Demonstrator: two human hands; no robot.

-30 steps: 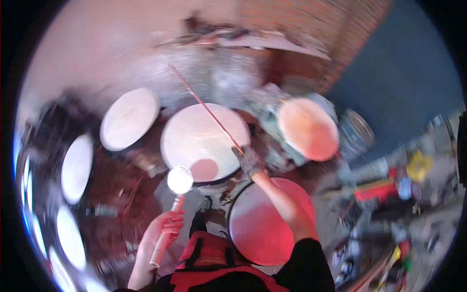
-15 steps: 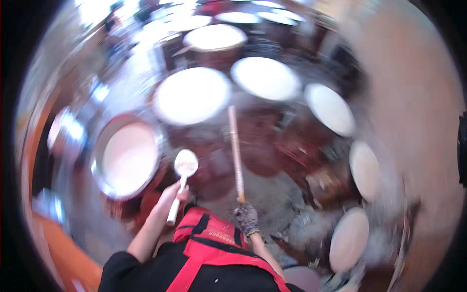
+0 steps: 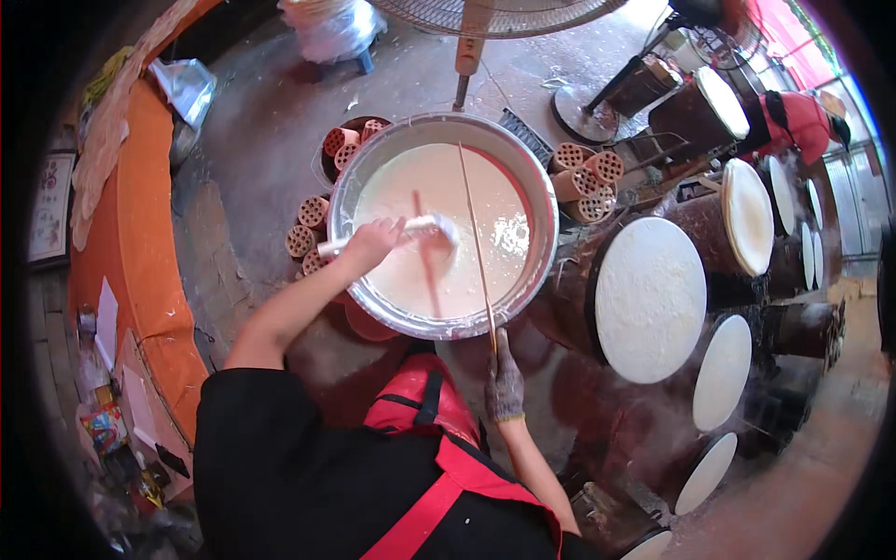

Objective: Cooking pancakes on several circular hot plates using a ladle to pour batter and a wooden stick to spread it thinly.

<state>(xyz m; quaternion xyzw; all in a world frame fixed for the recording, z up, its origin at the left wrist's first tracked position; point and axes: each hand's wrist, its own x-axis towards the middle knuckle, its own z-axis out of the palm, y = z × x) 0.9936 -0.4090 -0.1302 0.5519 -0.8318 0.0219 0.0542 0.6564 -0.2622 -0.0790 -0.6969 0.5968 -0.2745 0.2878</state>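
Observation:
A wide metal pot (image 3: 347, 280) of creamy white batter (image 3: 397, 182) stands in front of me. Over its left half, my bare left hand (image 3: 375, 243) is closed around the pale handle of a ladle (image 3: 446, 233). The ladle's bowl is blurred near the batter, and I cannot tell whether it dips in. My right hand (image 3: 505, 385), in a grey knit glove, grips the lower end of a long thin wooden stick (image 3: 474, 224). The stick slants up across the pot's right side, seen nearly edge-on. A reddish streak on the batter looks like its reflection.
Round white-topped griddles (image 3: 651, 301) on drum-like stoves line the right, some steaming. Perforated coal briquettes (image 3: 588, 177) flank the pot. A fan (image 3: 504, 17) hangs over the far side. An orange-covered counter (image 3: 149, 271) runs along the left. A person in red (image 3: 793, 126) is at far right.
My view has turned left from the griddles to the batter pot. The ladle has moved over the batter, and the stick now reaches across the pot. Both hands keep their holds.

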